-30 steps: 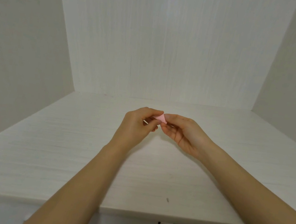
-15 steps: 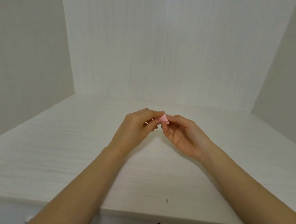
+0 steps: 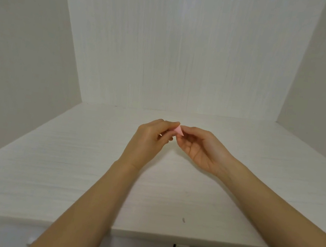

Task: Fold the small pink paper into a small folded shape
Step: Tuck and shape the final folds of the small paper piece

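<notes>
Two bare hands meet in the air above the white table, over the middle of it and closer to its back edge than to its front edge. Between them is the pink paper. It is very tiny now and looks like a little pointed wedge, so it seems to be folded many times already. The left hand pinches one side of it with the thumb and first finger, and its other fingers are curled in. The right hand pinches the other side with its fingertips, and its palm faces up and is partly open. The paper does not touch the table; it is held up only by the two hands. Most of the paper is hidden by the fingers, so the folds cannot be counted. It looks like the job is almost done, since so little paper shows. What may be left is a last small fold or a hard squeeze to make the creases stay. A small dark mark sits on the table near the front edge, well apart from the hands.
</notes>
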